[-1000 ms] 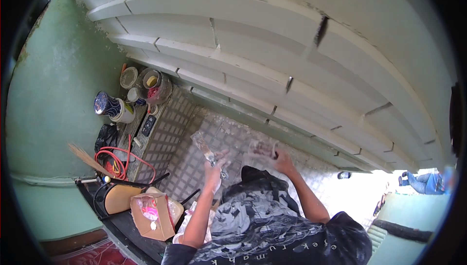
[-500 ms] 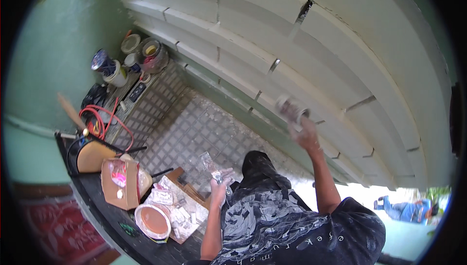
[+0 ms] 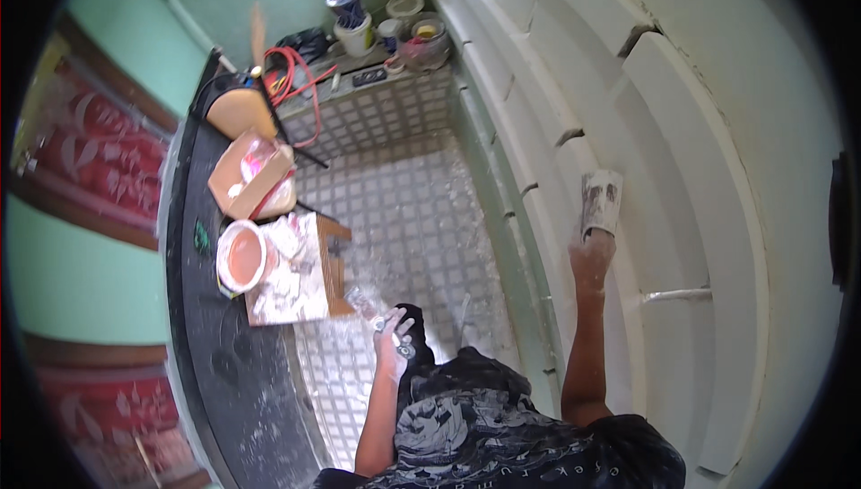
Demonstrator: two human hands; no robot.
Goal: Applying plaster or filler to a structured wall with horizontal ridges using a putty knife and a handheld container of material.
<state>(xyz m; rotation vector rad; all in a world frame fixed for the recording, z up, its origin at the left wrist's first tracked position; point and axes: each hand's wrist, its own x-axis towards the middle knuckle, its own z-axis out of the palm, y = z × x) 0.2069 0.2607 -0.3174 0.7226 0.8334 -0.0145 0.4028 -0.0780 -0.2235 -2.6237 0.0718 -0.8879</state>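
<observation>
My left hand (image 3: 392,334), dusted white, grips a putty knife (image 3: 361,303) with a paste-smeared blade, held low above the tiled floor near my dark clothes. My right hand (image 3: 592,254) is stretched out at the right, holding a broad white, brown-stained tool (image 3: 601,197), perhaps a scraper or pad, against the stepped white wall ledges (image 3: 673,148). Its fingertips are partly hidden by the tool. Dark gaps and cracks show between the ledge pieces. A bucket of pinkish paste (image 3: 243,256) stands at the left on a white-spattered board (image 3: 305,301).
A black counter (image 3: 224,372) runs along the left, with a cardboard box (image 3: 253,191) and tan chair (image 3: 239,114). Buckets (image 3: 354,39), a red hose (image 3: 308,126), a black bag (image 3: 303,43) and a broom (image 3: 257,31) sit at the far end of the tiled floor (image 3: 404,202).
My view has turned, bringing the ledges upright along my right. My right hand has risen from over the floor onto the ledges with its tool. The left keeps its putty knife low.
</observation>
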